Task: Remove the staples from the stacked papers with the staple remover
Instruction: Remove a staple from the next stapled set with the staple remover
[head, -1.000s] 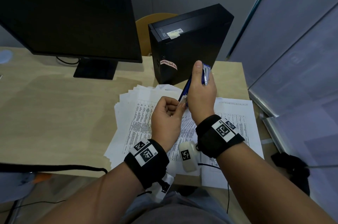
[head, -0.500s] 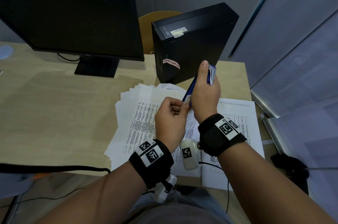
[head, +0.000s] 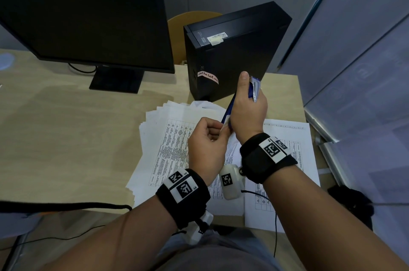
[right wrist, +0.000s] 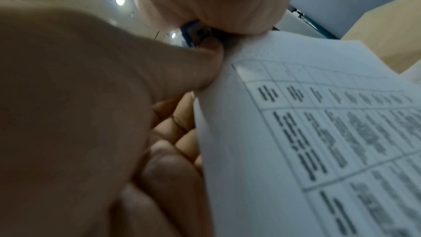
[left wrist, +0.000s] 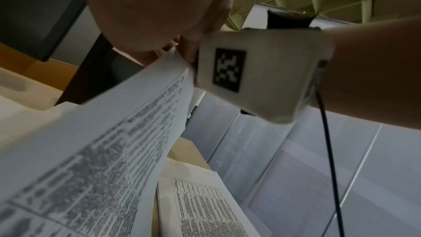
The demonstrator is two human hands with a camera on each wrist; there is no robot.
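Now left hand (head: 207, 151) pinches papers (left wrist: 109, 141); right hand (head: 249, 111) grips staple remover (head: 254, 88).

a dark monitor (head: 84, 16) and a black computer case (head: 232, 49) stand on the wooden desk (head: 66, 138).

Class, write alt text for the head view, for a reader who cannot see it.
Above a desk, the right hand grips a blue staple remover upright, its lower end at a paper corner pinched by the left hand. More printed papers lie beneath; a monitor and computer stand behind.
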